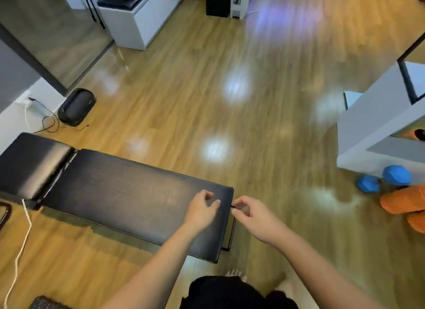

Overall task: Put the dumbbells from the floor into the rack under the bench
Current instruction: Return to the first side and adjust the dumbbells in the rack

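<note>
A black padded bench [119,191] lies across the lower left of the head view, its near end close to my bare feet. The rack under it is hidden by the pad; only a black frame bar [231,235] shows at the end. My left hand [201,211] hovers over the bench's end with fingers loosely curled and holds nothing. My right hand [253,216] hangs just past the bench's end corner, fingers curled, empty. A blue dumbbell [384,178] rests on the wooden floor at the far right, well away from both hands.
Orange rolled mats [404,200] lie beside the dumbbell, below a white shelf unit [377,129]. A black oval device [77,106] with cables sits at the left wall. A white cabinet [135,16] and black bin [217,2] stand at the back. A white cord [20,251] trails at left.
</note>
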`<state>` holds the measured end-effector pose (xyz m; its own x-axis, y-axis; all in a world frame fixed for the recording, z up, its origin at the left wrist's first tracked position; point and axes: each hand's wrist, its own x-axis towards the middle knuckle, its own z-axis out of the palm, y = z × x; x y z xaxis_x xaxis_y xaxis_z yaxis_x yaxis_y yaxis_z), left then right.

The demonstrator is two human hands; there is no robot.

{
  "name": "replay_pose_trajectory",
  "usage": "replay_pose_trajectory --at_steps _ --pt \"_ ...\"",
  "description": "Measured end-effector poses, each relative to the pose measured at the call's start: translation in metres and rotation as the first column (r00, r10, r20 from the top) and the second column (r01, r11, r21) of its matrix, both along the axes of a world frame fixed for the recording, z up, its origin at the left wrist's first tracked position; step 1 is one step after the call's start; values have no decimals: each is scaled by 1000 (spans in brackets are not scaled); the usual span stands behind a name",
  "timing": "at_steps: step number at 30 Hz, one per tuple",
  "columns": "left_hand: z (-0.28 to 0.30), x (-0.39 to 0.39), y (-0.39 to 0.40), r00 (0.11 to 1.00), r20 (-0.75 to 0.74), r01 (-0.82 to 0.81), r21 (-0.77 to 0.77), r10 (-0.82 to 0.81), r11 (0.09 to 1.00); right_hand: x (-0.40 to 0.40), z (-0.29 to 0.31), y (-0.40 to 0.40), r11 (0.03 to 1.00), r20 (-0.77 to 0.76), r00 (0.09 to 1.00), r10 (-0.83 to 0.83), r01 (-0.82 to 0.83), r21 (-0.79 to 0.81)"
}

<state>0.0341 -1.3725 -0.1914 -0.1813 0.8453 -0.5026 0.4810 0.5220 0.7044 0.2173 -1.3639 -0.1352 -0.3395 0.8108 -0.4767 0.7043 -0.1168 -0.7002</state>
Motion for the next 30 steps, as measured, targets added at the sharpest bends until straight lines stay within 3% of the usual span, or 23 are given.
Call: replay_pose_trajectory --at_steps 8,16,19,26,30 --pt "-3 41 72 945 -26 -325 9 325 946 23 -17 130 976 -71 974 216 -216 -3" --pt "11 109 138 809 -37 -587 -50 586 808 72 -11 265 863 -69 867 494 -498 -79" --pt "18 123 161 722 -43 -692 -60 690 720 66 -16 305 824 -59 827 558 -562 -74" --pt "-4 119 225 513 -58 -857 -88 857 507 14 -51 392 595 -11 597 802 -802 -50" --pt "-11 95 278 409 -46 -908 -119 911 402 -36 -48 454 541 -33 545 838 -837 -81"
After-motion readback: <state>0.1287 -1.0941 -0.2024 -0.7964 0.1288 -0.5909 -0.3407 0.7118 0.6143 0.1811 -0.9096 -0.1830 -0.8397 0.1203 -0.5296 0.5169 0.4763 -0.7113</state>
